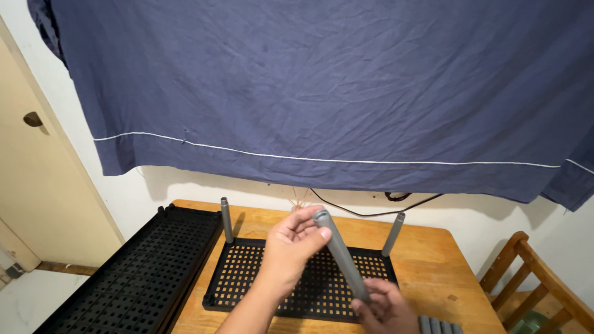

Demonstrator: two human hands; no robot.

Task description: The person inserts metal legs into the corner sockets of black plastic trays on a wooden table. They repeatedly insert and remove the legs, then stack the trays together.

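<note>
Head view: a grey tube (340,253) is gripped by left hand (291,247) and right hand (382,306).
Two posts (226,219) are already stood in the black shelf panel (247,272); near corners are unfilled.

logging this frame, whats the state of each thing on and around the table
left hand: gripping the upper end of the grey tube
right hand: closed around the tube's lower part
grey tube: held tilted above the shelf panel
black shelf panel: flat on the wooden table, two grey posts upright at its back corners
stacked black panels: lying flat, overhanging the table's left edge
blue cloth: hanging over the wall
</note>
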